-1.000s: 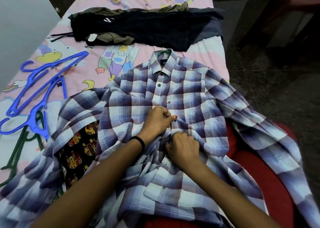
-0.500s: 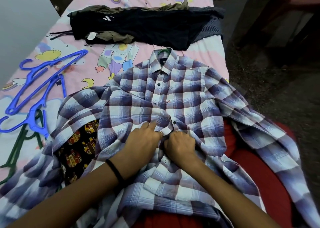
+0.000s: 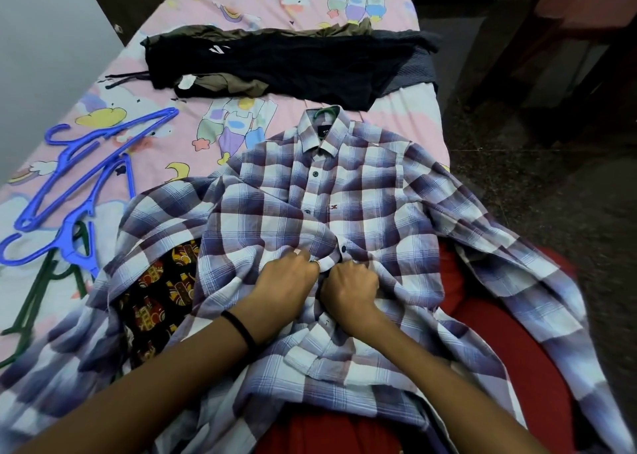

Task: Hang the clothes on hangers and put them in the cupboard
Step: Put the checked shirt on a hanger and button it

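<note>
Head view: a plaid shirt (image 3: 362,191) lies front up on the bed (image 3: 165,36), a green hanger hook (image 3: 322,111) showing at its collar. The left hand (image 3: 287,279) and right hand (image 3: 350,281), knuckles side by side, curl their fingers (image 3: 300,254) into the placket just below a dark button (image 3: 343,249), bunching the cloth. The collar label is too small to read.

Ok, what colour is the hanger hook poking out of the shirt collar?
Green; the hook shows above the shirt collar in the head view.
</note>
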### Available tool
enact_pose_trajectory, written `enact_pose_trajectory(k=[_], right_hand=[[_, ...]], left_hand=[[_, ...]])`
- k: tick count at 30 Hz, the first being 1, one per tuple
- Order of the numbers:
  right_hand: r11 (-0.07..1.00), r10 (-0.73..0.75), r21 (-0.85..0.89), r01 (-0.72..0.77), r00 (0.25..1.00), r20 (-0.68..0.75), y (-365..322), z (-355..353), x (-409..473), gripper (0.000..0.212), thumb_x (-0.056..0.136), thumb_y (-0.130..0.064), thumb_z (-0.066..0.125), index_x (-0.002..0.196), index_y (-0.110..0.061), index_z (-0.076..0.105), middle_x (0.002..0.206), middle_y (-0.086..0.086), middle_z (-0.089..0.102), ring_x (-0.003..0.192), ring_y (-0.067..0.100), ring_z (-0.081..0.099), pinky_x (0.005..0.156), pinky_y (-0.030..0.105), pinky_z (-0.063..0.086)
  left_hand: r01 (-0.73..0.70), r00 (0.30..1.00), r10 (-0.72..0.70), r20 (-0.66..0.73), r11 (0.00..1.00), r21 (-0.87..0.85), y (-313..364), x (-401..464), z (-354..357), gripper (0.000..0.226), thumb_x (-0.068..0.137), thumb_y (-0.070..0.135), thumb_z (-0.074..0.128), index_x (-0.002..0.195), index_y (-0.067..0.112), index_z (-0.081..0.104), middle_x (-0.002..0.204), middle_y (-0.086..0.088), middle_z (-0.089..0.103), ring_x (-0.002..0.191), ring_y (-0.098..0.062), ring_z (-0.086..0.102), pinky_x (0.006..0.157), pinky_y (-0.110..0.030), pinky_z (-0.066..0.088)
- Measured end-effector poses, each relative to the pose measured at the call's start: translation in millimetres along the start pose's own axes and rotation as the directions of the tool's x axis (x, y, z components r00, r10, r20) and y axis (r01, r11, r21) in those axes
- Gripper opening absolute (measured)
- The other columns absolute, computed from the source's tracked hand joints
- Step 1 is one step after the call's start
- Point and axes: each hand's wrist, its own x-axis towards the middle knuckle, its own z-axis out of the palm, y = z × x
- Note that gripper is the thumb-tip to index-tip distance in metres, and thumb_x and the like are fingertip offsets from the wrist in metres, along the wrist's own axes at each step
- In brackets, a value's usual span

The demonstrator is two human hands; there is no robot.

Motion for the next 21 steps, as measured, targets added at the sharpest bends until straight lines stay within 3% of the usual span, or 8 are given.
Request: enact_pose_trajectory(k=[3,8,11,13,14,16,19,21], right_hand=[[0.999,-0.051,-0.008,0.051,0.999,-0.020,1.2,-0.1,0.0,0.025,0.094,-0.015,0.047,0.113,-0.014,0.064,0.119,0.005,0.063,0.108,0.023,0.063,0.070,0.029,0.043],[0.987,-0.161,-0.005,0.160,0.987,-0.017,11.2,-2.3,-1.5,0.027,0.091,-0.014,0.047,0.112,-0.008,0.064,0.118,0.010,0.064,0.108,0.030,0.062,0.079,0.033,0.048],[0.974,-0.153,0.173,0.146,0.988,0.031,30.7,-10.4,-2.8,0.027,0.091,-0.020,0.047,0.105,-0.002,0.062,0.114,0.020,0.064,0.105,0.036,0.060,0.083,0.037,0.046],[0.910,-0.140,0.400,0.111,0.989,0.044,45.5,-16.9,-4.6,0.020,0.091,-0.020,0.048,0.083,-0.005,0.058,0.097,0.022,0.067,0.086,0.033,0.061,0.071,0.034,0.043],[0.834,-0.147,0.542,0.097,0.988,0.049,52.1,-20.2,-6.6,0.022,0.092,-0.018,0.048,0.073,-0.008,0.053,0.082,0.018,0.067,0.072,0.028,0.059,0.065,0.034,0.042],[0.562,-0.175,0.825,0.055,0.983,0.054,60.5,-30.0,-16.4,0.029,0.095,-0.011,0.046,0.065,-0.012,0.046,0.053,0.004,0.058,0.049,0.017,0.052,0.053,0.033,0.044],[0.173,-0.189,0.985,0.026,0.982,0.007,63.7,-42.7,-31.9,0.034,0.100,-0.005,0.041,0.068,-0.013,0.046,0.046,0.001,0.048,0.037,0.013,0.044,0.039,0.023,0.039],[-0.038,-0.189,0.999,0.008,0.982,-0.015,61.9,-50.7,-39.6,0.031,0.101,-0.006,0.039,0.072,-0.009,0.049,0.049,0.004,0.049,0.035,0.014,0.043,0.035,0.021,0.038]], left_hand=[[0.009,1.000,-0.010,-0.014,0.997,-0.075,-3.6,-1.0,1.9,0.017,0.094,0.011,0.050,0.110,0.014,0.055,0.122,-0.005,0.052,0.118,-0.024,0.048,0.080,-0.039,0.047],[0.145,0.989,-0.146,0.036,0.864,-0.483,-11.2,1.8,1.3,0.013,0.084,0.006,0.057,0.091,0.016,0.063,0.095,-0.004,0.067,0.090,-0.022,0.063,0.076,-0.031,0.049],[0.208,0.973,-0.216,0.076,0.698,-0.686,-9.1,-0.1,-6.9,0.012,0.087,0.007,0.063,0.093,0.014,0.070,0.083,0.001,0.067,0.072,-0.006,0.056,0.065,-0.013,0.041],[0.216,0.965,-0.250,0.072,0.613,-0.760,-5.8,-1.6,-11.1,0.009,0.087,0.009,0.066,0.093,0.014,0.071,0.073,0.005,0.061,0.064,-0.002,0.052,0.057,-0.008,0.037],[0.216,0.961,-0.267,0.070,0.573,-0.790,-3.2,-3.3,-14.1,0.008,0.087,0.010,0.067,0.092,0.014,0.071,0.067,0.009,0.057,0.059,0.001,0.049,0.054,-0.007,0.036],[0.201,0.957,-0.277,0.080,0.440,-0.875,4.3,-7.1,-20.9,0.007,0.086,0.009,0.069,0.089,0.015,0.070,0.065,0.012,0.055,0.056,0.004,0.049,0.058,-0.007,0.038],[0.123,0.963,-0.250,0.099,0.080,-0.989,19.2,-14.8,-37.3,0.013,0.086,0.003,0.068,0.085,0.016,0.067,0.077,0.005,0.065,0.072,-0.002,0.059,0.069,-0.010,0.046],[0.058,0.965,-0.254,0.069,-0.051,-0.997,29.0,-18.1,-47.3,0.013,0.086,-0.001,0.067,0.086,0.012,0.067,0.077,0.005,0.067,0.069,0.004,0.061,0.066,-0.007,0.045]])
